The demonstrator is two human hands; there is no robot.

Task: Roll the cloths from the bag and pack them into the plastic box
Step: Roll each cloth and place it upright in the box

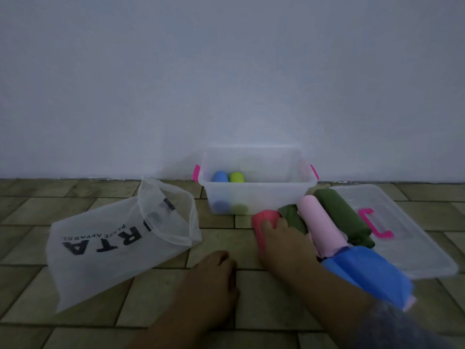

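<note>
A clear plastic box [256, 197] with pink handles stands by the wall and holds a blue roll [220, 176] and a lime green roll [236, 177]. In front of it on the floor lie a red roll [263, 217], a short dark green roll [293, 216], a pink roll [319, 222], a long dark green roll [342, 215] and a blue cloth [364, 270]. My right hand [284, 241] grips the red roll from above. My left hand [216, 278] rests on the floor with its fingers curled, holding nothing. A white mesh bag [113, 238] lies at left, open.
The box's clear lid [407, 235] with a pink handle lies on the floor at right, partly under the long green roll. A plain white wall runs right behind the box. The floor is tiled.
</note>
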